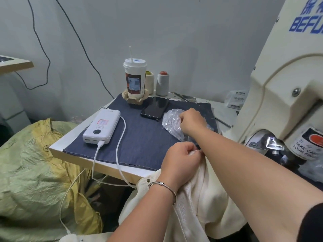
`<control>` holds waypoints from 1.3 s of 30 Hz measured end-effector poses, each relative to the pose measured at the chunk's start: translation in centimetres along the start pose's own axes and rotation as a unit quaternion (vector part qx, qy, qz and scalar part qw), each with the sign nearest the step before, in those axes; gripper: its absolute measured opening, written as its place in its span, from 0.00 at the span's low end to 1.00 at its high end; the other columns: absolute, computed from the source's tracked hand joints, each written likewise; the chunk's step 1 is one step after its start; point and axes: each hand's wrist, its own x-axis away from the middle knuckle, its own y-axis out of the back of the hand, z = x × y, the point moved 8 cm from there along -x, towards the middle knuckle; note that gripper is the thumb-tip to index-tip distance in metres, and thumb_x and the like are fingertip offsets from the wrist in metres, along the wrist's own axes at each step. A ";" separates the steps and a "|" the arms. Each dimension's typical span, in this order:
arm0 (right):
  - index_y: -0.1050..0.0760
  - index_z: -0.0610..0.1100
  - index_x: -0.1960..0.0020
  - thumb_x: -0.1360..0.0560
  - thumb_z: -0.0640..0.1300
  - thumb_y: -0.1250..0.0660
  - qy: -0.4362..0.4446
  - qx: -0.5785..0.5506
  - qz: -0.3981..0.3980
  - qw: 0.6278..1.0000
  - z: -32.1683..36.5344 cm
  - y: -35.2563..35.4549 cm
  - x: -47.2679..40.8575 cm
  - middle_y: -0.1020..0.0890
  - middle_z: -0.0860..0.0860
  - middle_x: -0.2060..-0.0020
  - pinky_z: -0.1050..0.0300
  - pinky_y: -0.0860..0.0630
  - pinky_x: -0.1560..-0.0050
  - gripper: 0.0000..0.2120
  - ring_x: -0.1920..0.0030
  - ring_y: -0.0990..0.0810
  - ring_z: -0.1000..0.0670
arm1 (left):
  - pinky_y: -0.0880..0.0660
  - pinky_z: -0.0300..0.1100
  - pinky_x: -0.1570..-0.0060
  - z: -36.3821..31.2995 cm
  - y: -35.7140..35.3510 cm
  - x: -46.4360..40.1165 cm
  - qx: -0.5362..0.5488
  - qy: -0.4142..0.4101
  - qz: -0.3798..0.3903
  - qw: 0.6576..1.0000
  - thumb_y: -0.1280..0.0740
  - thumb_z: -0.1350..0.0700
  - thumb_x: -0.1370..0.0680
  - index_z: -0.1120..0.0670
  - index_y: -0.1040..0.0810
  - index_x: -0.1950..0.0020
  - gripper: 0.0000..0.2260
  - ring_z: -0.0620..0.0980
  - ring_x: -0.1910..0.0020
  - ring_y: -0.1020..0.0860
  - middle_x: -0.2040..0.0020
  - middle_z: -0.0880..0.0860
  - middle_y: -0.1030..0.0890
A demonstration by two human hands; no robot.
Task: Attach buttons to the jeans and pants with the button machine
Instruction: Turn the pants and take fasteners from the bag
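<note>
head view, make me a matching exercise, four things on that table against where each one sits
Things:
1 power bank
2 phone
3 drink cup
4 button bag

Places:
A under the right hand
B back edge, beside the thread cones
C near the table's left edge, cable plugged in
D between cup and bag

Pairs: 1-C, 2-D, 3-B, 4-A

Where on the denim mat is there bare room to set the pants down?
The widest bare patch of the denim mat lies between the power bank and the button bag, in front of the phone. It is crowded by the right hand and the machine.
</note>
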 end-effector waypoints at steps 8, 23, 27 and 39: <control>0.26 0.41 0.41 0.24 0.37 0.38 0.019 -0.028 -0.065 0.997 -0.1 2.0 1.2 0.31 0.46 0.38 0.54 0.33 0.53 0.12 0.42 0.28 0.43 | 0.33 0.44 0.63 0.1 -0.1 0.1 0.002 0.010 0.005 1.000 0.30 0.51 0.24 0.50 0.29 0.73 0.19 0.47 0.68 0.32 0.76 0.45 0.31; 0.22 0.42 0.44 0.20 0.45 0.36 0.095 0.030 -0.051 0.994 -1.0 2.1 3.4 0.30 0.46 0.41 0.51 0.28 0.47 0.09 0.38 0.34 0.45 | 0.25 0.48 0.56 -0.5 0.1 0.7 -0.024 0.036 0.005 0.999 0.30 0.51 0.23 0.52 0.23 0.67 0.13 0.48 0.63 0.26 0.68 0.47 0.24; 0.23 0.47 0.49 0.21 0.46 0.37 0.074 -0.036 -0.028 0.996 -1.2 1.1 2.4 0.30 0.47 0.43 0.49 0.29 0.43 0.05 0.38 0.34 0.44 | 0.27 0.47 0.57 -0.3 -0.1 0.5 -0.026 0.036 0.011 0.999 0.30 0.51 0.23 0.51 0.24 0.68 0.14 0.47 0.64 0.26 0.70 0.46 0.25; 0.23 0.39 0.42 0.22 0.44 0.37 0.061 -0.016 -0.019 0.998 -1.0 1.1 1.8 0.30 0.46 0.40 0.48 0.27 0.41 0.12 0.37 0.33 0.45 | 0.29 0.44 0.60 -0.3 0.0 0.5 -0.034 0.037 0.006 0.999 0.30 0.50 0.23 0.50 0.25 0.69 0.15 0.47 0.65 0.27 0.71 0.45 0.26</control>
